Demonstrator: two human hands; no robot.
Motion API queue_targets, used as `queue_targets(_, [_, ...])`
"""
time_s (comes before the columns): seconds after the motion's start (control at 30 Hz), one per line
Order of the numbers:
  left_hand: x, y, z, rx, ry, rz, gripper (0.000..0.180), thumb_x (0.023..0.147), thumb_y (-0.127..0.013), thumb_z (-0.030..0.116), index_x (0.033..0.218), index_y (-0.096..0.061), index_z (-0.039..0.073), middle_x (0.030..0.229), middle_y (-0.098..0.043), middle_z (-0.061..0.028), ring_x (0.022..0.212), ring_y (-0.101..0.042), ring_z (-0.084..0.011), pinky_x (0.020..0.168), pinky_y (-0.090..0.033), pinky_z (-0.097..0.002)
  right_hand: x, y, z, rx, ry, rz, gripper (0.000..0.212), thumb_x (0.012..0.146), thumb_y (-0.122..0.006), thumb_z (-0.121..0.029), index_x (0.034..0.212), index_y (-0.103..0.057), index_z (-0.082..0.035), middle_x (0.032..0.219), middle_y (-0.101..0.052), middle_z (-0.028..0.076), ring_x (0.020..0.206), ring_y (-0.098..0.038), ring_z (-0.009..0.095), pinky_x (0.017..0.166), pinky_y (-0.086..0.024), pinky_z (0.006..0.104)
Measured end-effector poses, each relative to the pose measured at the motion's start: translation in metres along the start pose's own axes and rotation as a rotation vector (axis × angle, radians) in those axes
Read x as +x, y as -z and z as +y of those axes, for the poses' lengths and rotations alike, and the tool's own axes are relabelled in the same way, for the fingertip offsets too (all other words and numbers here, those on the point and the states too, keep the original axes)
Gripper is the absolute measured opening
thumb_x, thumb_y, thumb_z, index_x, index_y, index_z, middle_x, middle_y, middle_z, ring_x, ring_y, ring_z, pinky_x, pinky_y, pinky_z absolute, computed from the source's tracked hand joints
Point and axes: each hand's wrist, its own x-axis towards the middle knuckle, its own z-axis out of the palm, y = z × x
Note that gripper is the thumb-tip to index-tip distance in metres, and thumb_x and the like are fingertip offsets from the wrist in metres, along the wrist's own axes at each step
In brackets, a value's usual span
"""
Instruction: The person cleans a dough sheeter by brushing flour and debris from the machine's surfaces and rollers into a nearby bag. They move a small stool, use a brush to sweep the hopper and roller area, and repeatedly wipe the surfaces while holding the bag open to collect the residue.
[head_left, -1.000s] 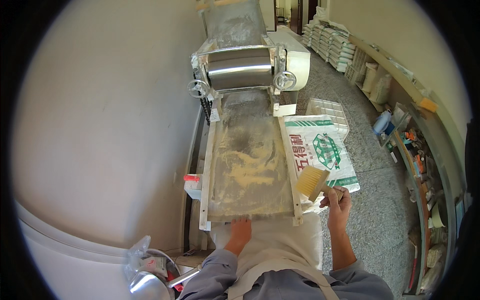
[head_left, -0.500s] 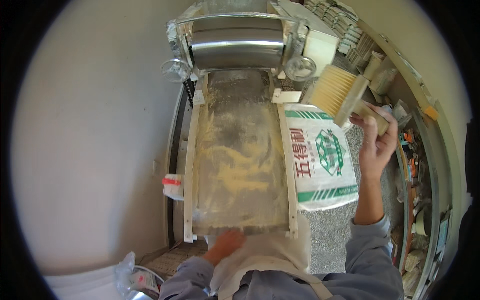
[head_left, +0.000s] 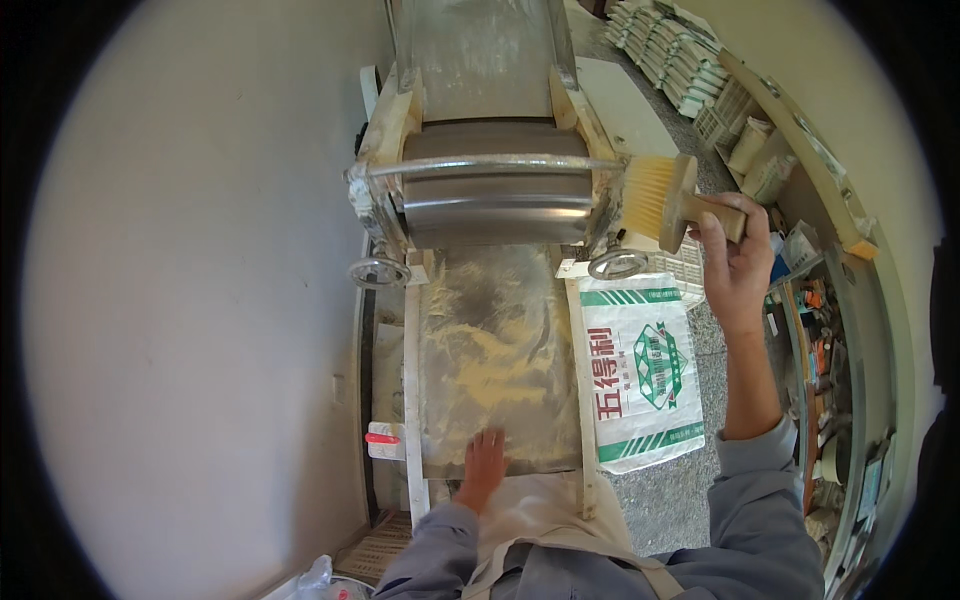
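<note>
My right hand [head_left: 740, 270] grips the wooden handle of a wide brush [head_left: 660, 203] with pale yellow bristles. It is raised at the right of a roller machine, its bristles pointing left beside the right end of the metal rollers [head_left: 500, 205]. My left hand [head_left: 485, 465] has its fingers stretched out over the near end of the machine's flat belt [head_left: 500, 400]. Nothing shows in that hand. Patches of yellowish powder [head_left: 500, 375] lie smeared over the belt, mostly in its middle.
Handwheels [head_left: 618, 264] flank the rollers, below a metal crossbar [head_left: 490, 165]. A white and green sack [head_left: 650, 375] lies right of the belt. Cluttered shelves [head_left: 825, 370] line the right side; stacked sacks [head_left: 670, 60] stand far right. A wall [head_left: 200, 280] runs along the left.
The view has tilted up, showing more of the machine's far side. My left hand has come forward onto the belt's near end. The brush has turned, its bristles now nearly level, close to the rollers.
</note>
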Motion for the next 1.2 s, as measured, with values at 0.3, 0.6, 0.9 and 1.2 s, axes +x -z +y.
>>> queue_targets(0.3, [0.339,0.355,-0.118,-0.172,0.259,1.019,0.040,0.089,-0.050,0.016,0.122,-0.046,-0.005,0.120,-0.050,-0.0250,0.110,-0.047,-0.0418,0.092,-0.038,-0.0478,0.089,-0.063,-0.013,-0.431,0.110,-0.188,0.027,0.080,-0.066,-0.015,0.098,-0.052,0.001,0.063,-0.060,0.021,0.060,-0.062,0.039,0.056,-0.051,0.0405])
queue_targets(0.6, [0.357,0.354,-0.126,-0.206,0.406,0.897,0.042,0.083,-0.050,0.007,0.125,-0.044,0.002,0.125,-0.048,-0.0185,0.113,-0.045,-0.0396,0.090,-0.040,-0.0518,0.140,-0.124,-0.051,-0.288,0.025,-0.407,0.031,0.085,-0.061,-0.024,0.098,-0.053,0.003,0.064,-0.060,0.015,0.060,-0.063,0.024,0.057,-0.050,0.0349])
queue_targets(0.9, [0.359,0.360,-0.120,-0.202,0.519,0.865,0.043,0.083,-0.051,0.006,0.125,-0.044,0.005,0.125,-0.049,-0.0156,0.115,-0.045,-0.0360,0.089,-0.041,-0.0503,0.125,-0.238,-0.054,-0.036,-0.052,-0.556,0.027,0.087,-0.060,-0.022,0.100,-0.053,0.000,0.078,-0.061,0.013,0.063,-0.063,0.013,0.054,-0.052,0.0291])
queue_targets(1.2, [0.361,0.354,-0.125,-0.194,0.524,0.962,0.036,0.085,-0.047,0.007,0.121,-0.050,0.004,0.119,-0.054,-0.0163,0.110,-0.049,-0.0363,0.090,-0.043,-0.0461,0.170,-0.093,-0.029,-0.445,0.083,-0.553,0.015,0.084,-0.055,-0.013,0.087,-0.050,0.001,0.073,-0.061,0.022,0.071,-0.063,0.035,0.067,-0.051,0.0415])
